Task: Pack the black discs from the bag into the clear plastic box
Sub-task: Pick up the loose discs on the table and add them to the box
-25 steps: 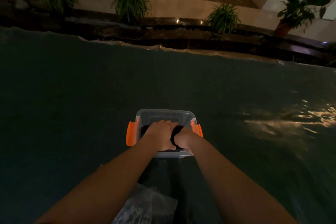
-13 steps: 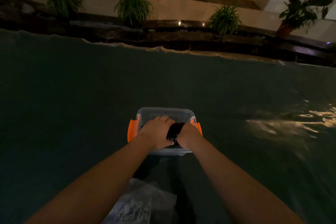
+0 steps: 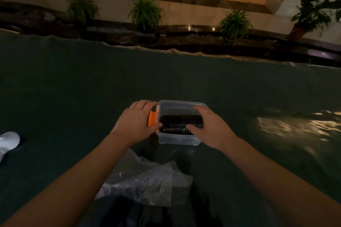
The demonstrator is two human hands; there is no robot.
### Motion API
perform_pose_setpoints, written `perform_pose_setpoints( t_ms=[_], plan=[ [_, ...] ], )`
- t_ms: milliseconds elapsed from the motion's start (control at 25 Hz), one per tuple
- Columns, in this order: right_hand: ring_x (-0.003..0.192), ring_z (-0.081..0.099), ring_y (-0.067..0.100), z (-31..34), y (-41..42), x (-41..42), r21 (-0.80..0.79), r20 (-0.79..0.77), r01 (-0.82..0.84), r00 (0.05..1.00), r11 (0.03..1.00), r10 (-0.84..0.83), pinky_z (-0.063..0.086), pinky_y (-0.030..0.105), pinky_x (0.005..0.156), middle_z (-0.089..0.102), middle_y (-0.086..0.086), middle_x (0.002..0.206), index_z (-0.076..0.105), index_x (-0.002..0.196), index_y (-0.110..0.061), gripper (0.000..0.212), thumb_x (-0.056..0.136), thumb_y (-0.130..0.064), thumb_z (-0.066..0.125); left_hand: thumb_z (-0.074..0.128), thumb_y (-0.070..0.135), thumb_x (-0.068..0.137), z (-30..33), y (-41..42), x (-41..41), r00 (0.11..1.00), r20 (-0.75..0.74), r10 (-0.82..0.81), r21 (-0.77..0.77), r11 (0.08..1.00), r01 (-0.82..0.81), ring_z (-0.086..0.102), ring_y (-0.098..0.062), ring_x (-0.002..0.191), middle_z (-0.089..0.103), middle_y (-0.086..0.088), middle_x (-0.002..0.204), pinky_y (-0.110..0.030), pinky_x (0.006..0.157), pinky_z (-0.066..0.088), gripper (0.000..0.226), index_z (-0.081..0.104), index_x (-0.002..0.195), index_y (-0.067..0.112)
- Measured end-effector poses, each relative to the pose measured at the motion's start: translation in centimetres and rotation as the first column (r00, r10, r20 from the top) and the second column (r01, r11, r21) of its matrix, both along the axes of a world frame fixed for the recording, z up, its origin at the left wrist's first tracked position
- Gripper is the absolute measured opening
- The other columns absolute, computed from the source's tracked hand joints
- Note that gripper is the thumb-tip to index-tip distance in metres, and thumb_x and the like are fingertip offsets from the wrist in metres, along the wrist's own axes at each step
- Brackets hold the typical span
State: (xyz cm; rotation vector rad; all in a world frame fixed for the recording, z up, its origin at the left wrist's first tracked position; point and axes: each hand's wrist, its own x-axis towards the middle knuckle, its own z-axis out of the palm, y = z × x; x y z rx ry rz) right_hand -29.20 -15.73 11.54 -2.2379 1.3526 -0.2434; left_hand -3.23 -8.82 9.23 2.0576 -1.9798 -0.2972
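Leftmost, our left hand [image 3: 137,120] curled round the bright orange clip handle [image 3: 152,120] on the left wall of the clear rectangular plastic box [image 3: 180,139], fingers over the far side and thumb at the near side, grasping it. Between our hands, the row of thin black discs [image 3: 180,123] stood on edge inside the box, packed face to face from wall to wall. To the right, our right hand [image 3: 210,128] clasped the box's right end, thumb touching the discs and fingers bent over the far rim. Below, near us, the crumpled clear plastic bag [image 3: 145,182] lay on the dark green mat [image 3: 73,88]; whether it held more discs we could not tell. To steady the box well, we judged both grips should press evenly inward and keep it level, so the row would not topple.
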Motion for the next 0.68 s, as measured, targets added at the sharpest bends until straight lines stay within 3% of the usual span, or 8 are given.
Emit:
perform_pose_setpoints(
  t_ms=[160,280,360,480,560,680],
  plan=[
    [0.122,0.053,0.016,0.4,4.9,3.2,-0.156,0.040,-0.139,0.988,0.978,0.147,0.044,0.035,0.106,0.058,0.001,0.134,0.051,0.138,-0.019,0.051,0.093,-0.039,0.065,0.067,0.028,0.093,-1.6,4.6,2.7,0.996,0.008,-0.086,-0.076,0.993,0.086,0.053,-0.028,0.125,0.060,-0.010,0.133,-0.044,0.107,0.045,0.048,0.054,0.137,0.016],
    [0.127,0.051,0.021,-1.9,8.4,7.4,-0.152,0.069,-0.143,0.985,0.978,0.155,0.043,0.035,0.105,0.055,0.006,0.138,0.051,0.139,-0.014,0.049,0.096,-0.034,0.062,0.067,0.024,0.092,-4.6,7.9,4.1,0.971,0.009,-0.240,0.080,0.968,0.239,0.054,-0.027,0.125,0.062,-0.010,0.131,-0.037,0.108,0.041,0.044,0.058,0.134,0.014],
    [0.137,0.042,0.026,-4.4,10.2,9.6,-0.058,0.040,-0.101,0.994,0.993,0.103,0.041,0.041,0.110,0.046,0.009,0.149,0.042,0.147,-0.011,0.058,0.098,-0.036,0.060,0.067,0.033,0.092,-6.8,9.5,4.4,0.940,-0.003,-0.341,0.180,0.924,0.336,0.053,-0.026,0.126,0.060,-0.009,0.133,-0.033,0.108,0.038,0.050,0.056,0.136,0.014],
    [0.154,0.009,0.029,-8.8,13.0,11.0,0.100,-0.117,-0.077,0.989,0.992,0.089,0.021,0.046,0.123,0.010,0.012,0.168,0.011,0.160,-0.014,0.086,0.097,-0.051,0.056,0.064,0.051,0.088,-9.9,11.4,4.2,0.902,-0.002,-0.433,0.262,0.870,0.418,0.045,-0.026,0.137,0.052,-0.010,0.145,-0.033,0.116,0.029,0.070,0.047,0.145,0.014],
    [0.155,-0.004,0.030,-11.2,14.8,10.8,0.118,-0.199,-0.107,0.971,0.987,0.129,0.010,0.048,0.125,-0.006,0.012,0.169,-0.005,0.161,-0.019,0.098,0.093,-0.061,0.053,0.054,0.066,0.085,-11.6,12.5,3.8,0.913,0.051,-0.405,0.349,0.864,0.364,0.025,-0.025,0.150,0.034,-0.008,0.161,-0.041,0.122,0.017,0.088,0.030,0.155,0.019],
    [0.154,-0.013,0.032,-13.8,16.8,10.2,0.110,-0.267,-0.151,0.948,0.982,0.175,0.004,0.053,0.124,-0.014,0.012,0.168,-0.014,0.158,-0.026,0.106,0.086,-0.075,0.045,0.031,0.085,0.068,-13.2,14.0,3.0,0.942,0.138,-0.305,0.470,0.858,0.209,-0.001,-0.025,0.155,0.008,-0.001,0.169,-0.057,0.122,0.005,0.112,0.006,0.159,0.025]
  ],
)
